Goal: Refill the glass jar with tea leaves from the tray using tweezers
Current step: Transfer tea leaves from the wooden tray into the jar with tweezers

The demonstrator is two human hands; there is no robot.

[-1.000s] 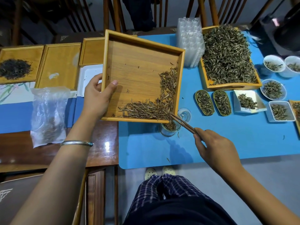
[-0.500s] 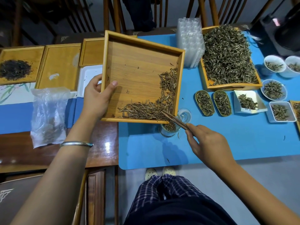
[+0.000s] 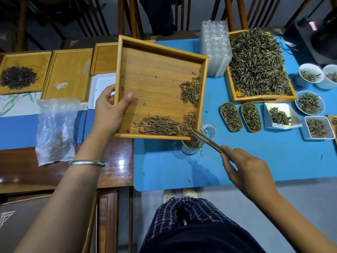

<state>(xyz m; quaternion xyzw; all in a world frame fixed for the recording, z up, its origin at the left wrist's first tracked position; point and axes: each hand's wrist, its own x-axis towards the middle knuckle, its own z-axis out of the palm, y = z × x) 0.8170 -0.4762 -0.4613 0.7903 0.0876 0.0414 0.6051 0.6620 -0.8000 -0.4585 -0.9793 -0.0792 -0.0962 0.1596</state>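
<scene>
Pinching tweezers [image 3: 207, 140] in my right hand [image 3: 249, 170], tips at tray's near-right corner w/ tea leaves [image 3: 164, 125]; glass jar [image 3: 191, 146] on blue mat [image 3: 255, 161] just under that corner; left hand [image 3: 109, 110] grips tilted tray [image 3: 158, 79] by its left edge; risk: too much tilt, leaves overshoot jar.

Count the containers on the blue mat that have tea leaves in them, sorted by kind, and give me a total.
Big wooden tray: 1
Green oval scoops: 2
White paper box: 1
Round white bowls: 3
Clear square dish: 1
Glass jar: 1
Total: 9
One more container is cut off at the right edge, so I left it out.
</scene>
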